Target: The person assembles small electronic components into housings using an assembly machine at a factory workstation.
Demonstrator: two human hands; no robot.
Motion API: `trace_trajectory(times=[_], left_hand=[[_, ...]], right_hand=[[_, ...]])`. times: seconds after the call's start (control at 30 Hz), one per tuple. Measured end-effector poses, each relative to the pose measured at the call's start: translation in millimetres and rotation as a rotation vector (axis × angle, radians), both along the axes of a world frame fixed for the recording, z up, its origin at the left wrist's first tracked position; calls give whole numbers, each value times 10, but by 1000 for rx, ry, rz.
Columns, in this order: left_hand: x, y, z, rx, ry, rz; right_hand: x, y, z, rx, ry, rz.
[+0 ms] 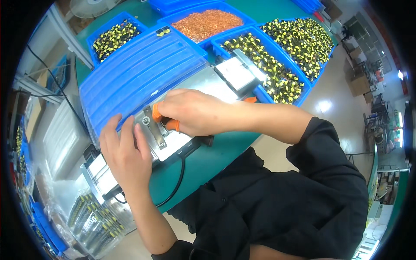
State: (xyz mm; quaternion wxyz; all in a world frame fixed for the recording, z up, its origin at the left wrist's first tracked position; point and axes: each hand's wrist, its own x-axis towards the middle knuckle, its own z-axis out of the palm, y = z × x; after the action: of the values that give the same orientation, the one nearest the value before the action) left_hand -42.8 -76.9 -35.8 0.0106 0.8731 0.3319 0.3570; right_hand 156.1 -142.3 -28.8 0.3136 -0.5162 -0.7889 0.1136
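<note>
My right hand [195, 110], with orange finger covers on the thumb and a finger, is bent in a pinch over a small metal fixture [152, 130] on a long silver machine [212, 85]. A small dark bit shows between its covered fingertips, but what it is stays hidden. My left hand [125, 154] lies at the fixture's left side, fingers stretched and apart, holding nothing that I can see. Right behind both hands is a ridged blue tray [130, 71] under a clear sheet, with a few black-and-yellow pieces [163, 31] at its far edge.
Blue bins of small black-and-yellow parts stand at the far left [115, 40], behind the machine [268, 65] and far right [299, 41]. Another holds copper-coloured pieces [208, 24]. A black cable [180, 182] hangs at the green table's [216, 158] near edge. Clear packs of parts [95, 221] lie lower left.
</note>
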Motion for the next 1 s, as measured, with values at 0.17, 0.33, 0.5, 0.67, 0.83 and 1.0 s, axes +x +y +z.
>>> trace_trajectory(times=[0.17,0.33,0.5,0.67,0.83,1.0], left_hand=[[-5,-20,33,10,25,-6],[-40,-40,54,18,64,-81],[17,-34,43,30,74,-112],[26,-42,41,45,81,-112],[49,-34,36,28,90,-104],[5,-13,23,18,91,-95]], right_hand=[[-27,6,-23,39,-35,35],[-30,13,-14,232,-144,91],[-21,38,-25,126,-112,51],[-50,-23,-28,74,-14,29],[-22,-4,-68,4,47,11],[-48,49,-95,-2,43,-10]])
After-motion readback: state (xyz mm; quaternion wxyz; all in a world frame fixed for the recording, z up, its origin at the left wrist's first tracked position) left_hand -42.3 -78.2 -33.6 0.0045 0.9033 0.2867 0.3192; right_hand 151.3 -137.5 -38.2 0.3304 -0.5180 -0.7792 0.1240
